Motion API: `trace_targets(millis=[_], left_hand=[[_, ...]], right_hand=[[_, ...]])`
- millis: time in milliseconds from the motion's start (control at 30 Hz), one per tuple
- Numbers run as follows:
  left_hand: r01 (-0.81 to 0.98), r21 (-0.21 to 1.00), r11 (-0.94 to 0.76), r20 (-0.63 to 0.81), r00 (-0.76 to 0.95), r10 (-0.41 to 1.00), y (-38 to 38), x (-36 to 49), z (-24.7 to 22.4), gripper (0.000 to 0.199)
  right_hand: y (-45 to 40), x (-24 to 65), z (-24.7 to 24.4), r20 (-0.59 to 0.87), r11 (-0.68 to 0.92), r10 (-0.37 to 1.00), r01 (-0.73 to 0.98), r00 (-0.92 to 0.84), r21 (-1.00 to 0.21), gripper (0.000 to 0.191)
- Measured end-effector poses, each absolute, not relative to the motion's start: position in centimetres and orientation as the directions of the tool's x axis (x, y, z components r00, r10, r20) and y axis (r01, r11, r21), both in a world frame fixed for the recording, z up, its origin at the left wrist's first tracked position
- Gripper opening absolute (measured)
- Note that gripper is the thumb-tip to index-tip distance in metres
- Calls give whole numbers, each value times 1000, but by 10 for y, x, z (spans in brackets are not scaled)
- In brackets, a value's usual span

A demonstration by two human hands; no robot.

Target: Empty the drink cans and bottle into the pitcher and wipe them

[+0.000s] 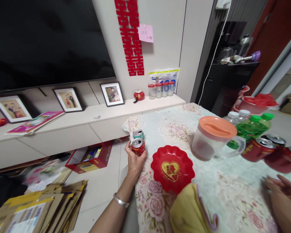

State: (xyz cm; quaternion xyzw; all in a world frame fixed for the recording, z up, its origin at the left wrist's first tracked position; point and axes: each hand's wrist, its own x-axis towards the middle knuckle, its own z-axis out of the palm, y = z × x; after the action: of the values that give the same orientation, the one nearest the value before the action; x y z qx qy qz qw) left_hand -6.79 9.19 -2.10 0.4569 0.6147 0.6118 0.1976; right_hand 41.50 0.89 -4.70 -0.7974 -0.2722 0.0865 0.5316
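My left hand point(135, 161) is wrapped round a red can point(138, 146) at the left edge of the cloth-covered table point(155, 200). A teal can point(138, 134) stands just behind the red one. To the right of my left hand lies a red scalloped plate point(173, 168) with a gold heart, and a yellow cloth point(191, 210) touches its near edge. My right hand point(281, 191), slightly blurred, is over the table's right side, fingers loosely apart and holding nothing visible. Several red cans point(258, 149) stand beyond it.
A pitcher point(206, 139) with an orange lid stands right of the plate, near green-capped bottles point(253, 124). Behind is a low white cabinet point(87, 121) with framed photos and jars. Flattened cardboard point(55, 207) and a red box point(92, 157) are on the floor at left.
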Motion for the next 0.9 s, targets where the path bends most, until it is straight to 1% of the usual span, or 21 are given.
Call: trace_targets(millis=[33, 100, 133, 200, 267, 367, 467, 567, 633, 767, 900], left_hand=[[323, 928, -183, 336, -518, 787, 89, -66, -17, 87], [347, 916, -200, 368, -532, 762, 81, -59, -6, 83], [348, 917, -194, 362, -525, 770, 76, -53, 1, 80], [299, 935, -191, 322, -489, 811, 63, -38, 15, 77], [191, 965, -178, 245, -423, 872, 52, -21, 26, 76], [62, 993, -100, 113, -262, 959, 42, 3, 31, 75], [34, 999, -33, 38, -147, 988, 46, 17, 20, 73], [25, 999, 26, -23, -112, 993, 59, 21, 3, 73], [60, 998, 23, -16, -117, 993, 67, 20, -7, 73], [93, 995, -37, 44, -75, 996, 80, 19, -14, 71], [172, 982, -78, 86, -38, 996, 85, 21, -13, 67]], right_hand=[[9, 411, -40, 116, -299, 511, 303, 851, -905, 46], [11, 406, -33, 99, -261, 478, 249, 873, -933, 44], [12, 405, -33, 94, -249, 470, 234, 878, -940, 44], [13, 407, -37, 97, -236, 462, 227, 882, -945, 44], [13, 409, -41, 103, -245, 464, 239, 880, -940, 43], [11, 412, -45, 120, -251, 469, 262, 875, -932, 44], [10, 412, -45, 142, -241, 477, 284, 867, -928, 49], [10, 412, -45, 150, -224, 491, 290, 858, -930, 55], [10, 413, -46, 146, -218, 501, 288, 853, -932, 55], [9, 418, -50, 144, -230, 521, 301, 841, -926, 46], [8, 420, -57, 216, -207, 520, 368, 826, -906, 41]])
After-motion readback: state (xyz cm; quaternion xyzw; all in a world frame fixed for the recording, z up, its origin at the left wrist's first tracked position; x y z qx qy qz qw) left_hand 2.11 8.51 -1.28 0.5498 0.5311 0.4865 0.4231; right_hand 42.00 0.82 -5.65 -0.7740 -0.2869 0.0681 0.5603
